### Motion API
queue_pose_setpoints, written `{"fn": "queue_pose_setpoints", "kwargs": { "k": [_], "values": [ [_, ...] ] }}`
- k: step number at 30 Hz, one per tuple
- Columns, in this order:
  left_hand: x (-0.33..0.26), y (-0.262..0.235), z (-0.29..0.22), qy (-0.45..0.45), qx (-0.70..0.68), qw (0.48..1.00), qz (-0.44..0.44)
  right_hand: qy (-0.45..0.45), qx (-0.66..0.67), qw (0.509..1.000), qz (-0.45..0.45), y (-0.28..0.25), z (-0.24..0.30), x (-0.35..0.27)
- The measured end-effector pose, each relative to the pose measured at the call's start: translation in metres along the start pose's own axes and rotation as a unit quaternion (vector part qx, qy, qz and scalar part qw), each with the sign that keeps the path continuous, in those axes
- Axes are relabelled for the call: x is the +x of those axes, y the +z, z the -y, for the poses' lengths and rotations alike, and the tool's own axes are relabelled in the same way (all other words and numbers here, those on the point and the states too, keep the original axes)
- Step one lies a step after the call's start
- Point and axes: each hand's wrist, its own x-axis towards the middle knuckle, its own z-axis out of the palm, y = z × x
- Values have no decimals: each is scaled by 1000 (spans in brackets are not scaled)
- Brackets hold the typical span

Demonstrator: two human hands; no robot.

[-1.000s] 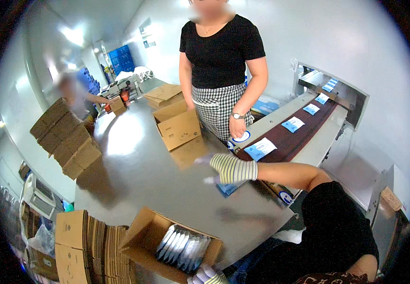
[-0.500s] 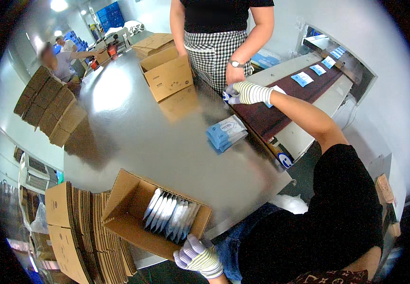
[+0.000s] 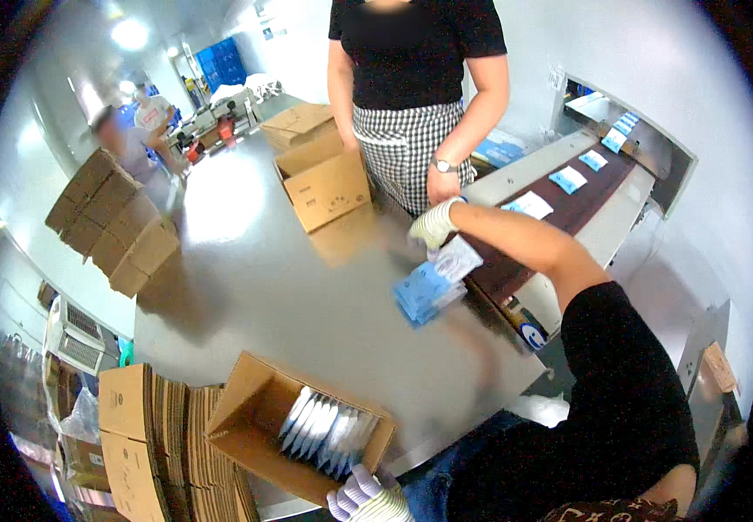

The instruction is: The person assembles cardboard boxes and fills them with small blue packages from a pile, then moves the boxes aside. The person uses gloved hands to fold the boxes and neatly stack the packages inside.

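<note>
While the left hand (image 3: pixel 369 499), in a striped glove, rests its fingers at the near rim of an open box (image 3: pixel 250 404) on the near edge of the counter (image 3: pixel 242 291), the right hand (image 3: pixel 433 226), gloved alike, reaches to the right edge, its fingertips at the top packet (image 3: pixel 458 258) of a small blue-and-white pile (image 3: pixel 423 300). Whether the right fingers are clamped on that packet I cannot tell, since the glove hides the contact; nor can I tell whether the left hand grips the box or merely lies against it. Inside the box, a row of packets (image 3: pixel 311 426) stands on edge, side by side. Just left of it, flattened cartons (image 3: pixel 129 426) are packed together at the counter's near left corner. Along the right edge runs a dark belt (image 3: pixel 503 270) with more packets (image 3: pixel 568 180) in a line. Beyond the pile stands a co-worker (image 3: pixel 398 130) beside a second box (image 3: pixel 329 196), also open; stacked cardboard (image 3: pixel 116 226) rises at the left edge.
</note>
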Motion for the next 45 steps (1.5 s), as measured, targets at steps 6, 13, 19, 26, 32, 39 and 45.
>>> {"fn": "queue_pose_setpoints", "kwargs": {
  "k": [6, 13, 19, 26, 32, 39, 45],
  "values": [
    [-4, 2, 2, -7, -8, 1000, -24, 12, -18, 981, 194, 19, 58, 25],
    [-13, 1, 10, -17, 16, 1000, -3, -85, -40, 993, -71, 88, 222, -67],
    [-11, 4, 5, -24, -29, 998, 47, -55, 18, 997, -47, 109, 218, -79],
    [-7, 0, 3, 9, -13, 998, 63, -294, 47, 902, -312, -49, 277, -68],
    [-9, -17, 0, 13, -4, 997, 71, -271, -119, 926, -234, -85, 400, -9],
    [-1, -11, 23, -27, -56, 997, 46, -310, -76, 922, -217, -93, 380, -1],
    [10, -8, 46, 30, -97, 994, 39, -495, -60, 858, -128, -20, 343, -102]
  ]
}}
